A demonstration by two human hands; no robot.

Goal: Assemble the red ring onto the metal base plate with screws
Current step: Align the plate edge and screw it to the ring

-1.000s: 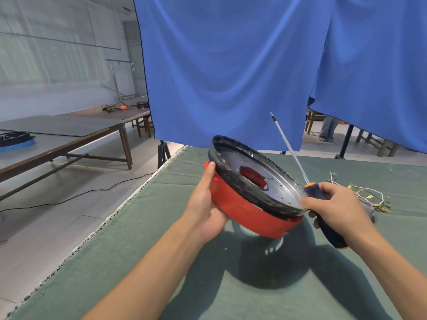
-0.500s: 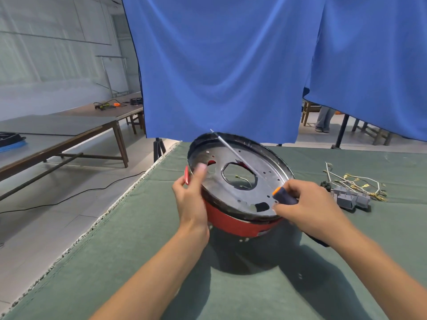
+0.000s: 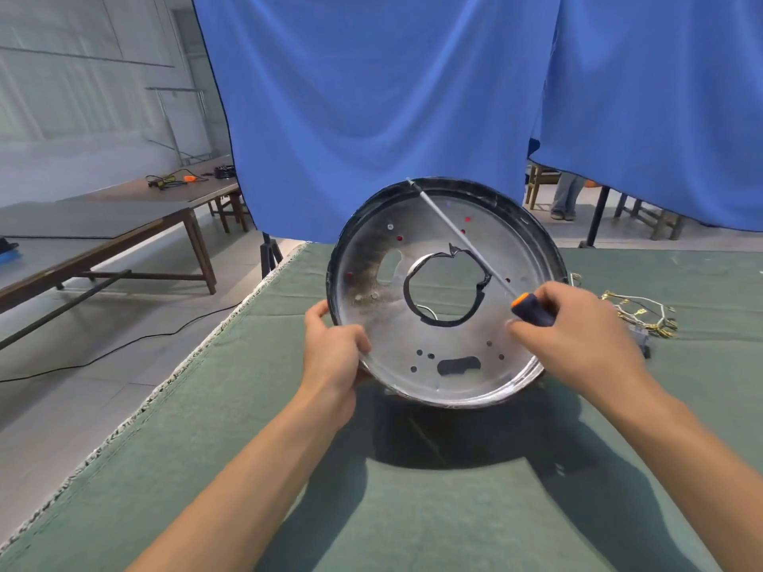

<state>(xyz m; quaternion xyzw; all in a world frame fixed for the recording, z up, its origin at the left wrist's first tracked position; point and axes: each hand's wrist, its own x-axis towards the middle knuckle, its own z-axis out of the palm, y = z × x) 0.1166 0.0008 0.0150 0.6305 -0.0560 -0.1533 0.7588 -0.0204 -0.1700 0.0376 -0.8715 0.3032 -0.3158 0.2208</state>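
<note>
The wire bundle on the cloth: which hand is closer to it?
Right. The right hand sits just beside the wire bundle; the left hand grips the plate's far edge.

No readable text, label, brand, number or sign anywhere in view. Metal base plate (image 3: 446, 291): bare metal, holes and scorch marks only, no stamping legible. Screwdriver (image 3: 532, 309) handle: orange and dark, no brand visible. Blue curtain (image 3: 371, 97): plain cloth. Green worktop (image 3: 413, 489) cover: unmarked. Small items on the far table (image 3: 82, 216) too distant and blurred to show any lettering.
</note>
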